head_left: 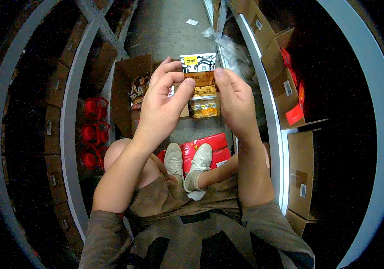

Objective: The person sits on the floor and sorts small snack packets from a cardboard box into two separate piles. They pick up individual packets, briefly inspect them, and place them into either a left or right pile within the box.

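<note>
Both my hands hold a small snack packet (pixel 199 76) upright at the middle of the view. It has a white upper part with a black drawing and yellow tag, an orange band and a picture of golden snacks. My left hand (pixel 165 96) grips its left side, thumb across the front and fingers curled. My right hand (pixel 236 103) pinches the right edge. Just beyond lie a cardboard box (pixel 133 65) with mixed small packets (pixel 139 92) and, directly below the held packet, a group of yellow packets (pixel 203 109), partly hidden by it.
Metal shelving (pixel 245 31) lines both sides, with cartons (pixel 301 170), red items (pixel 91 125) on the left and red packs (pixel 294 114) on the right. My shoes (pixel 198 161) are on red flattened cardboard (pixel 216 141). Crumpled plastic (pixel 236 58) lies beside the grey aisle floor (pixel 165 31).
</note>
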The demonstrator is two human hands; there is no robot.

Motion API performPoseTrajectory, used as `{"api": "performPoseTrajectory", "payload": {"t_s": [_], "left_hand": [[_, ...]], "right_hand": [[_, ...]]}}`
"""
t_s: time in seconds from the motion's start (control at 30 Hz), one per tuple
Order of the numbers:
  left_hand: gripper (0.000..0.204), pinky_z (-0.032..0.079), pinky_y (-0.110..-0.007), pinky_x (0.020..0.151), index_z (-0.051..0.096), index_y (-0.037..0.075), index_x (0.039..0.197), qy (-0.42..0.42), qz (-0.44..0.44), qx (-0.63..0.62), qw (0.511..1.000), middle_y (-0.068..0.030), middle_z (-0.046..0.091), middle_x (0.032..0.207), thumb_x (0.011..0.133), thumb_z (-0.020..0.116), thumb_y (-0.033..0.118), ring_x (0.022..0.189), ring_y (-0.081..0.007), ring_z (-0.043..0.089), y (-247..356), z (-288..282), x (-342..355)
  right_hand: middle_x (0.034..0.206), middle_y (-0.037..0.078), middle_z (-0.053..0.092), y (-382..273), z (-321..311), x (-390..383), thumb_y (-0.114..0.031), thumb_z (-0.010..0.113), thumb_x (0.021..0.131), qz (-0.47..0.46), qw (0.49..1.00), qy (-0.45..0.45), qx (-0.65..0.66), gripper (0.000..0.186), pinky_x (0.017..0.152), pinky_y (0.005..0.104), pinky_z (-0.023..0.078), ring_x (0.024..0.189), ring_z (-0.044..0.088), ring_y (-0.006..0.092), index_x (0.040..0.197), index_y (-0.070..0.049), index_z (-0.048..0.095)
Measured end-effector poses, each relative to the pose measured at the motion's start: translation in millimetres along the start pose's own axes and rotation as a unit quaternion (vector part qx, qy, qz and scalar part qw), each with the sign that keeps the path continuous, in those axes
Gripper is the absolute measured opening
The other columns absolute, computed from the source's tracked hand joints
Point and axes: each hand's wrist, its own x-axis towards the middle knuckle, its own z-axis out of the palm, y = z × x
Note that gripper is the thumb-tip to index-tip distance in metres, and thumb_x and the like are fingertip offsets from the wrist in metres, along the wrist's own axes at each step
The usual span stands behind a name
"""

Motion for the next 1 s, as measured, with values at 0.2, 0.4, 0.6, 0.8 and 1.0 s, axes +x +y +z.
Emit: {"api": "performPoseTrajectory", "payload": {"t_s": [0.2, 0.4, 0.6, 0.8, 1.0], "left_hand": [[0.015, 0.025, -0.046, 0.110, 0.064, 0.003, 0.092, -0.020, -0.003, 0.008, 1.000, -0.0156, 0.052, 0.129, 0.087, 0.063, 0.018, 0.135, -0.0357, 0.032, -2.0, 2.0, -2.3], [0.016, 0.023, -0.047, 0.110, 0.062, 0.004, 0.089, -0.036, -0.002, 0.017, 0.999, -0.0156, 0.051, 0.131, 0.086, 0.065, 0.020, 0.136, -0.0380, 0.029, -0.1, 2.2, -1.9], [0.016, 0.023, -0.047, 0.110, 0.062, 0.004, 0.089, -0.007, 0.005, 0.022, 1.000, -0.0157, 0.052, 0.130, 0.086, 0.065, 0.019, 0.135, -0.0386, 0.031, 0.2, -1.1, -0.2], [0.030, 0.033, -0.041, 0.105, 0.062, 0.005, 0.106, 0.025, 0.093, 0.237, 0.967, -0.0176, 0.054, 0.125, 0.087, 0.063, 0.028, 0.127, -0.0349, 0.042, -25.6, -19.8, 14.4], [0.040, 0.046, -0.026, 0.087, 0.057, 0.004, 0.122, 0.048, -0.140, -0.037, 0.988, -0.0069, 0.064, 0.106, 0.091, 0.061, 0.027, 0.097, -0.0131, 0.060, -14.0, -54.2, 33.9]], "right_hand": [[0.082, 0.002, 0.063, -9.2, 1.1, -2.7, -0.022, 0.052, 0.098, 0.017, 1.000, 0.001, -0.006, 0.022, 0.065, 0.0216, 0.047, 0.073, 0.056, 0.0052, 0.096, -0.001, 0.060], [0.082, 0.002, 0.063, -5.3, -0.9, -1.6, -0.021, 0.055, 0.096, -0.013, 1.000, 0.016, 0.002, 0.021, 0.064, 0.0212, 0.047, 0.074, 0.057, 0.0049, 0.097, -0.001, 0.060], [0.090, 0.003, 0.065, -4.9, 0.3, -3.1, -0.021, 0.058, 0.095, 0.048, 0.998, -0.031, 0.033, 0.021, 0.068, 0.0219, 0.048, 0.078, 0.059, 0.0070, 0.102, -0.002, 0.061], [0.094, 0.006, 0.065, 14.1, -13.6, 13.7, -0.023, 0.059, 0.093, 0.011, 0.998, 0.052, -0.025, 0.024, 0.072, 0.0242, 0.050, 0.078, 0.060, 0.0105, 0.103, -0.001, 0.061], [0.094, 0.009, 0.063, 165.4, -64.3, 56.3, -0.017, 0.058, 0.091, 0.261, 0.957, 0.103, -0.071, 0.023, 0.064, 0.0301, 0.056, 0.078, 0.063, 0.0178, 0.106, 0.000, 0.058]]}}
